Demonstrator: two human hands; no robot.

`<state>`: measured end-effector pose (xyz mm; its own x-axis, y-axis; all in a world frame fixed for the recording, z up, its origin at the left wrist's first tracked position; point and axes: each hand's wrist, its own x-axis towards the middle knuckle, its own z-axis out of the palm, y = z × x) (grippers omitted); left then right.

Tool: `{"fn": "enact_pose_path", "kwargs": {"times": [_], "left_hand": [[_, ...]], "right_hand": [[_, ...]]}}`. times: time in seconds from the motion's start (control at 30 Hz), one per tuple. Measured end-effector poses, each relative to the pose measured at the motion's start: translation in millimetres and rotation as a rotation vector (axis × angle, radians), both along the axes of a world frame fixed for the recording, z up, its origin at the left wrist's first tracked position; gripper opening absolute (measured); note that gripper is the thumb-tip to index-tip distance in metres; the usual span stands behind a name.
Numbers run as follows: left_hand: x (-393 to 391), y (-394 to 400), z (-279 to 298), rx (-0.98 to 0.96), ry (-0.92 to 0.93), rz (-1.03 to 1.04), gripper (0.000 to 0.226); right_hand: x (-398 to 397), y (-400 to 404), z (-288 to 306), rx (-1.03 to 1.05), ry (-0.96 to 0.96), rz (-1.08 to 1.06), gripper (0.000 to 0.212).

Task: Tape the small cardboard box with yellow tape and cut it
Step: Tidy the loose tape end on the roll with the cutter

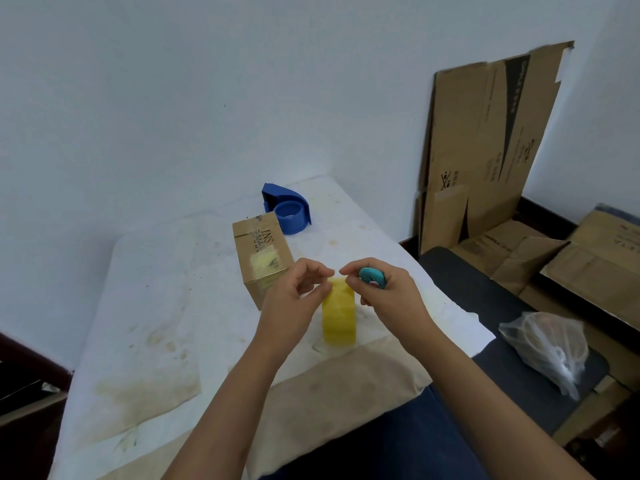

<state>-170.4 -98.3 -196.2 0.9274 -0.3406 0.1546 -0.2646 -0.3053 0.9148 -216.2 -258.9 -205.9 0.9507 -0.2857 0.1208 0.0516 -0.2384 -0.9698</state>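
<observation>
A small cardboard box (265, 256) lies on the white table (156, 306), with a yellowish tape patch on its top. A yellow tape roll (339, 318) stands on edge just in front of the box, to its right. My left hand (294, 299) pinches at the top of the roll, apparently at the tape's end. My right hand (384, 289) hovers close on the other side with a small teal cutter (372, 277) tucked in its fingers, thumb and forefinger nearly touching the left hand's.
A blue tape dispenser (289, 211) sits behind the box at the table's far edge. Flattened cardboard sheets (485, 150) lean on the wall at right. A plastic bag (547, 348) rests on a dark seat (485, 292) beside the table.
</observation>
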Motion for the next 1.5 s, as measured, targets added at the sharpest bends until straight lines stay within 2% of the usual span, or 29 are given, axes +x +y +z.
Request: {"fn": "enact_pose_path", "kwargs": {"times": [0.37, 0.67, 0.97, 1.27, 1.5], "left_hand": [[-3.4, -0.7, -0.8, 0.066, -0.026, 0.033, 0.024], [-3.7, -0.7, -0.7, -0.086, 0.139, 0.023, 0.027], [-4.5, 1.8, -2.4, -0.001, 0.065, 0.038, 0.025], [-8.4, -0.7, -3.4, 0.141, -0.179, 0.061, 0.022], [-8.6, -0.7, -4.0, 0.220, -0.235, 0.098, 0.020]], "right_hand": [[-1.6, 1.6, -2.7, -0.247, -0.070, -0.041, 0.020], [-3.9, 0.8, -1.4, -0.247, -0.052, -0.045, 0.022], [-2.5, -2.4, 0.0, -0.288, -0.022, -0.009, 0.019], [-3.3, -2.5, 2.9, -0.314, -0.009, -0.019, 0.016], [-1.7, -1.7, 4.9, -0.316, 0.016, -0.024, 0.012]]}}
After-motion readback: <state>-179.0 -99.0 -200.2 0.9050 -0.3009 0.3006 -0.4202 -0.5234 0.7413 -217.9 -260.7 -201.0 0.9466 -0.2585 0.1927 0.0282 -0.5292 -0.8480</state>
